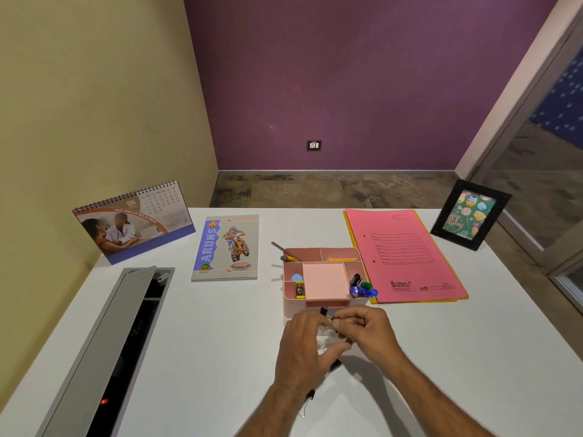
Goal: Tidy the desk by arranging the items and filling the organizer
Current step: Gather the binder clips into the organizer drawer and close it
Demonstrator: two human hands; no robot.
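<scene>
A pink desk organizer (315,299) stands at the middle of the white desk (220,342). It holds a pink note pad (325,280), pens at the back left (285,252), markers at the right (362,290) and a small yellow stapler (299,290). Just in front of it my left hand (303,351) and my right hand (369,332) meet, fingers pinched around small black binder clips (326,312). More black clips lie on the desk under my hands (336,364) and beside my left wrist (310,394).
A notebook with a motorbike cover (225,247) lies left of the organizer. A desk calendar (132,222) stands at the far left, pink and yellow folders (403,257) lie at the right, a framed card (470,214) at the far right. An open cable tray (120,342) runs along the left.
</scene>
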